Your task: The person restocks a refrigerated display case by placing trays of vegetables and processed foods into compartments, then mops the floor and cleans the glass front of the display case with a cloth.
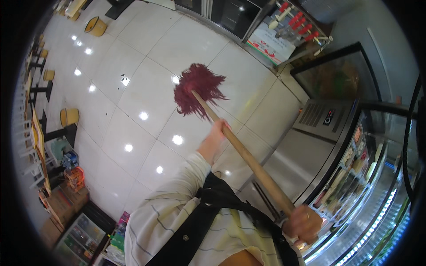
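Observation:
A mop with a dark red string head (199,87) lies against the tiled floor, ahead of me. Its long wooden handle (253,158) runs diagonally down to the lower right. My left hand (218,131) is closed around the handle a little above the mop head. Near the handle's upper end, my right hand (303,222) grips it close to my body, slightly blurred. Dark specks (124,77) mark the pale floor tiles (133,96) to the left of the mop.
A stainless-steel refrigerated counter (299,159) and a lit glass display case (366,186) stand on the right. Yellow bins (69,117) and black table bases (60,133) line the left. Red-handled utensils (301,26) hang at the upper right. Cardboard boxes (68,199) and a drinks cooler (80,237) are lower left.

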Tool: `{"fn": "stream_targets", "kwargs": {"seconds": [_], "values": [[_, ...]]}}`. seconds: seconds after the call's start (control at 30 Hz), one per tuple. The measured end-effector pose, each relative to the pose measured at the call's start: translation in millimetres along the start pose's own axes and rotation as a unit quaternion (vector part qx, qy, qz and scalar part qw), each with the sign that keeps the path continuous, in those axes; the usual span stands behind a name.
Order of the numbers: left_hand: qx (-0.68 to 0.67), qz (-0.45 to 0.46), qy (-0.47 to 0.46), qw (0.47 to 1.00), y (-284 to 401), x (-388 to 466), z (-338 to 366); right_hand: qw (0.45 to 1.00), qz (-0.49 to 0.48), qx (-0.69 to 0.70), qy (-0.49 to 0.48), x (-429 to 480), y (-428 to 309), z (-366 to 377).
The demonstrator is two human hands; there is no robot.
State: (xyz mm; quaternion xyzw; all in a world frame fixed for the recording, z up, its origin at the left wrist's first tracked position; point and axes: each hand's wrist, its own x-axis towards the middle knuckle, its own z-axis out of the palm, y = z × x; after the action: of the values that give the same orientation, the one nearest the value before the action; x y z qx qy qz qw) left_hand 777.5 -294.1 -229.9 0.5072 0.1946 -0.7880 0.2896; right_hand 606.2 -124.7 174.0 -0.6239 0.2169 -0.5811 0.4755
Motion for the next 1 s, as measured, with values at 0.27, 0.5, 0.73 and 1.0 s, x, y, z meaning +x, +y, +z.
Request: {"fn": "stream_targets", "kwargs": {"seconds": [0.27, 0.5, 0.73, 1.0], "values": [[0.018, 0.157, 0.016, 0.987, 87.9, -2.1, 19.5, 0.992, 0.086, -0.082, 0.054, -12.4, 87.2, 7.1], [0.106, 0.116, 0.049, 0.986, -28.1, -50.9, 27.6, 0.978, 0.079, -0.152, 0.123, -91.5, 33.0, 24.9], [0.241, 0.076, 0.000, 0.968, -136.7, -32.1, 30.8, 0.938, 0.114, -0.235, 0.227, -165.4, -20.5, 58.0], [0.424, -0.014, -0.015, 0.905, -285.9, -46.3, 9.0, 0.852, 0.138, -0.346, 0.367, -251.2, -75.8, 130.6]]}}
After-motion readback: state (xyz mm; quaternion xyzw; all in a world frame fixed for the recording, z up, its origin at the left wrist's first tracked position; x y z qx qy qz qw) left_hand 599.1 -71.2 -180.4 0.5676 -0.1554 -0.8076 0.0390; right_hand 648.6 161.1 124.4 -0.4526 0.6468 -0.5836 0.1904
